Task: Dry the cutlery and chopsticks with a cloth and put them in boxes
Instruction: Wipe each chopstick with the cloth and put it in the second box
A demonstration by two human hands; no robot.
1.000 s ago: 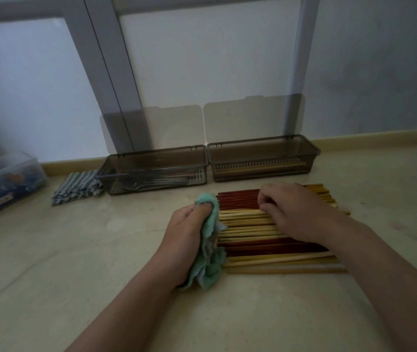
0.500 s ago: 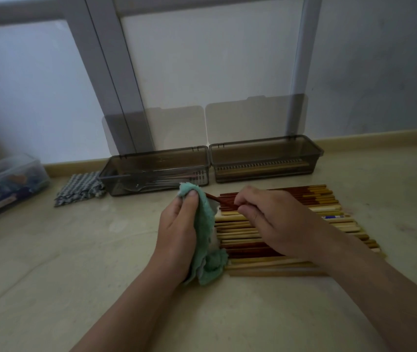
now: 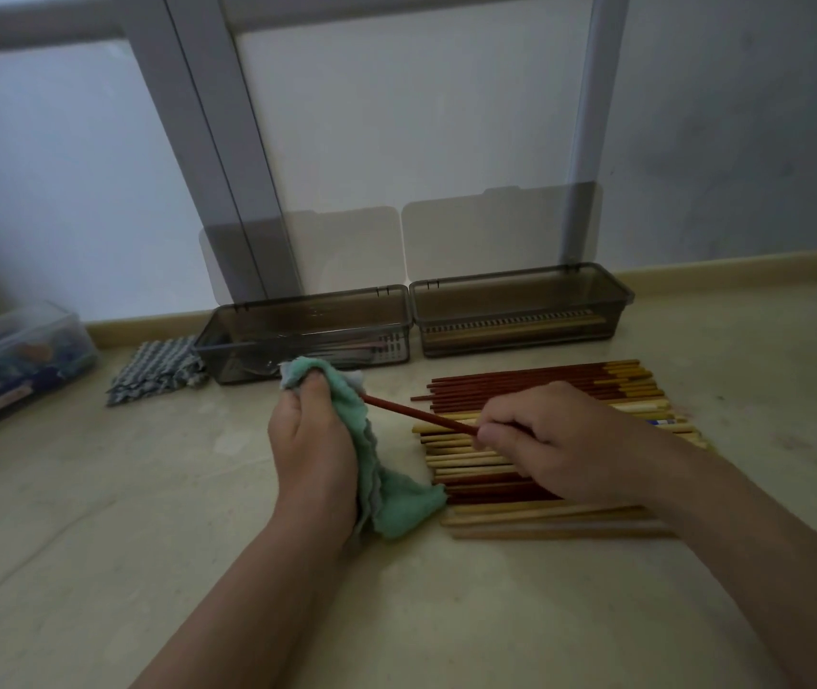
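One head-worn wide-angle view, close in, facing forward and down over the surface (image 3: 98, 564) toward the window frame (image 3: 207, 141) at the back. Forearms enter from the bottom edge; left hand (image 3: 314, 455) and right hand (image 3: 560, 440) sit mid-frame.

Home: counter (image 3: 98, 539), cutlery boxes (image 3: 307, 310)
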